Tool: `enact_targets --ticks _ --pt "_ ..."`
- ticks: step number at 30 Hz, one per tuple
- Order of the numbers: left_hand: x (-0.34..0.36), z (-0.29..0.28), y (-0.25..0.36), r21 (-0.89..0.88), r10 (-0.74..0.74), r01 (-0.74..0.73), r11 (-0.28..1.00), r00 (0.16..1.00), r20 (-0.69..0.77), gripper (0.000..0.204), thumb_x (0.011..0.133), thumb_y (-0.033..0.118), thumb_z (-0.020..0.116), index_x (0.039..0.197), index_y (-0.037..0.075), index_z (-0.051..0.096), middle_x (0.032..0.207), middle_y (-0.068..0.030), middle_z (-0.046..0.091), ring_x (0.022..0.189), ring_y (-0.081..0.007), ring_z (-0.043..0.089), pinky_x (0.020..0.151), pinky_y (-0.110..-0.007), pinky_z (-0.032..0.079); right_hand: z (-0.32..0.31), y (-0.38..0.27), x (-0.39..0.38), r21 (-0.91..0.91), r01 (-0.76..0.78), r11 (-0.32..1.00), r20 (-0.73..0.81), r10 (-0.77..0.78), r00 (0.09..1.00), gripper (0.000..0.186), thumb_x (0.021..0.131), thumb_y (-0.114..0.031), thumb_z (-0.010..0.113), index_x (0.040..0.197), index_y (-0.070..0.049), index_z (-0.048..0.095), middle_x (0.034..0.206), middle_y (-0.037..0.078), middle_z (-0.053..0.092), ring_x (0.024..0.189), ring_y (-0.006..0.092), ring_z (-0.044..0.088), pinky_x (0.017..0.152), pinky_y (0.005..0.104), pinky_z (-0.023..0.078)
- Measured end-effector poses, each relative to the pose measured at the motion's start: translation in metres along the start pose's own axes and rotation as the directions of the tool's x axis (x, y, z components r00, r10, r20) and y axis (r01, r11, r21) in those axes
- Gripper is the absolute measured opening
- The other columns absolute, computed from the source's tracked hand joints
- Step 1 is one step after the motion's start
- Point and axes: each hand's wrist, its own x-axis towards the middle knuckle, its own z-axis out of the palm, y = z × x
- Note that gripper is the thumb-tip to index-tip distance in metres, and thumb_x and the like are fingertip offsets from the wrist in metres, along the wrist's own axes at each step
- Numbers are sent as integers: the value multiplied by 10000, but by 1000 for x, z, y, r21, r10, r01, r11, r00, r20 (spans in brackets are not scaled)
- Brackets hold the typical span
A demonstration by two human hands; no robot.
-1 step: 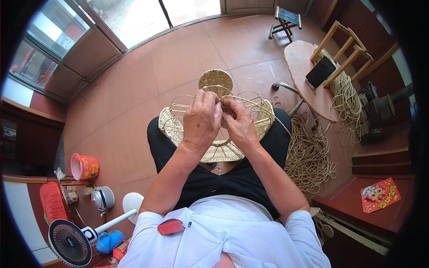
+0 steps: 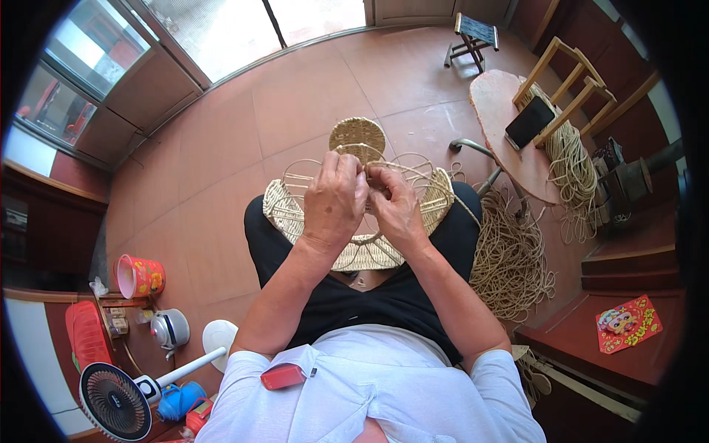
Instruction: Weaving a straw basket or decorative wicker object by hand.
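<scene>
On my lap rests a pale woven piece (image 2: 284,215) of twisted cord, with loops of thin frame and cord standing over its open middle. A round woven disc (image 2: 357,129) rises just beyond it. My left hand (image 2: 336,199) is closed in a pinch near the top centre of the piece, gripping cord there. Close beside it, my right hand (image 2: 397,205) also has its fingers pinched on the cord, a strand running off rightward. The exact point between the fingertips is mostly hidden by the hands.
Right: a cord heap (image 2: 509,273), an oval board (image 2: 495,118) holding a phone (image 2: 529,122), wooden frame and hanks, plus a folding stool (image 2: 476,33) behind. Left: a fan (image 2: 114,399), kettle (image 2: 168,328), pink bucket (image 2: 140,275) and blue jug (image 2: 181,399). A glass door stands ahead.
</scene>
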Motion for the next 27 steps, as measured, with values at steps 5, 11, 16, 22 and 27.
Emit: enact_targets --ticks 5,11,16,22,27 --pt "-22 6 -10 -137 11 -27 990 993 -114 139 970 -7 731 1063 17 630 996 -128 644 811 -272 708 699 -417 586 3 -19 -21 -224 98 970 -96 -123 988 367 1011 -42 747 1377 -36 725 1273 176 680 1048 281 756 870 393 626" --pt "-38 19 0 -550 -143 62 833 984 -105 128 1022 -39 718 1090 32 636 1060 -59 732 772 -109 663 696 -285 569 11 -15 -34 -485 339 806 -201 -480 854 450 912 37 798 1344 -64 721 1312 220 587 1142 378 679 959 468 592" --pt "-26 -7 -11 -895 -352 374 244 894 278 120 1135 124 644 1247 87 621 910 45 618 643 10 472 520 -183 400 5 -17 -28 -629 451 633 -100 -642 761 496 878 2 831 1349 -129 750 1256 84 654 1170 307 673 963 432 580" --pt "-27 -42 -74 -918 -499 357 172 835 231 103 1152 166 666 1232 103 653 816 78 526 578 1 404 478 -188 355 11 -5 -22 -665 481 571 16 -633 774 512 903 -19 799 1386 -183 756 1351 72 655 1128 294 698 918 412 597" --pt "18 -69 -92 -931 -491 318 178 849 196 117 1149 177 671 1229 92 662 862 43 628 647 -20 528 562 -192 443 10 -10 -28 -739 507 445 123 -650 750 592 920 -65 785 1498 -169 711 1411 80 629 1095 273 684 871 395 592"
